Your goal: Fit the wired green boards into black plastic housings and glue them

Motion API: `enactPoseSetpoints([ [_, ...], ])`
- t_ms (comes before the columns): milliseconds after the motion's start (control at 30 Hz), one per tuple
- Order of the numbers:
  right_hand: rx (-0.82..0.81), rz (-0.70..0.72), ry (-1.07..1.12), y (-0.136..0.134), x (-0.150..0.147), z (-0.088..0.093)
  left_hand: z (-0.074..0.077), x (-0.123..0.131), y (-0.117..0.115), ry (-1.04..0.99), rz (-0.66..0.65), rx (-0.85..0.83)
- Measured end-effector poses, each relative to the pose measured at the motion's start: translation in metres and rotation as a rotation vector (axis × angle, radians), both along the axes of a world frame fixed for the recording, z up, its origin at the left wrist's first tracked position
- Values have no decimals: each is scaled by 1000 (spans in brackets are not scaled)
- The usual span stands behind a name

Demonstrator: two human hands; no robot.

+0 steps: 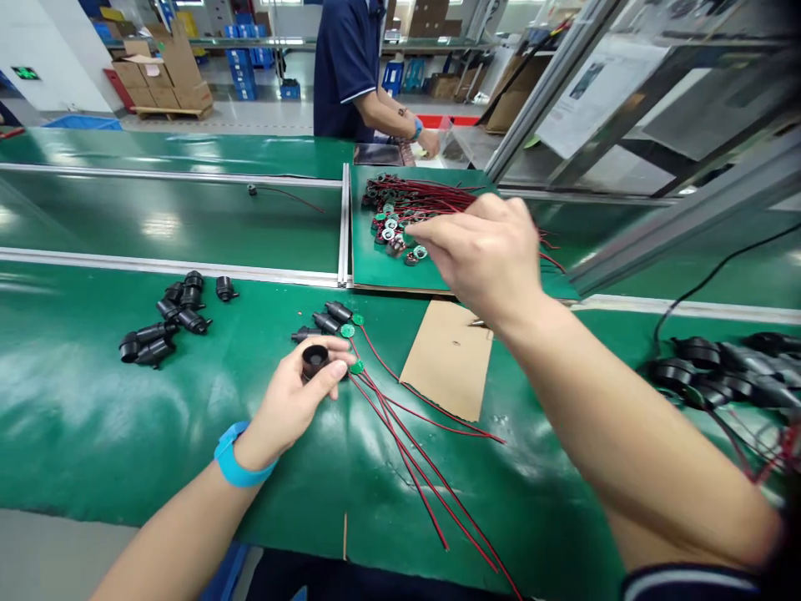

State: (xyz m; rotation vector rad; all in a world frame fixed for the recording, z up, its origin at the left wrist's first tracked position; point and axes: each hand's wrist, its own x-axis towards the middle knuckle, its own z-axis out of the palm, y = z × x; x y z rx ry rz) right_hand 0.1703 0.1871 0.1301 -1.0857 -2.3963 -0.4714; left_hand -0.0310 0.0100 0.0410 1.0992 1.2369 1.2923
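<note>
Held upright in my left hand (284, 405) is a black plastic housing (314, 357), its round open end facing up. Green round boards (348, 331) with long red wires (400, 434) lie on the bench just right of that hand. Several more black housings (326, 322) rest behind it. My right hand (491, 250) is raised by a pile of small wired parts (431, 196), fingers bent and pinched together. Its fingertips overlap the pile's near edge, and whatever is between them cannot be made out.
Black housings (188, 292) lie in a cluster at the left. A brown cardboard piece (447, 359) sits below my right hand. More black parts (707, 376) and a black cable (694, 288) are at the right. Metal rails (344, 225) divide the green bench; a co-worker (350, 75) stands across it.
</note>
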Motion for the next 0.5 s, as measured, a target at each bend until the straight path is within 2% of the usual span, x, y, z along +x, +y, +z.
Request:
enactPoseSetpoints([
  [67, 78, 124, -6, -48, 9, 11, -2, 7, -1, -270, -53, -54],
  [133, 101, 290, 29, -95, 22, 16, -2, 17, -7, -448, -164, -106],
  [200, 12, 404, 81, -136, 37, 14, 0, 26, -14, -530, -278, -143],
  [267, -111, 397, 127, -167, 51, 9, 2, 33, -22, -522, -357, -157],
  [367, -201, 306, 184, -193, 65, -2, 2, 37, -29, -462, -408, -147],
  [500, -255, 306, 258, -202, 67, -19, -4, 39, -30, -415, -487, -120],
])
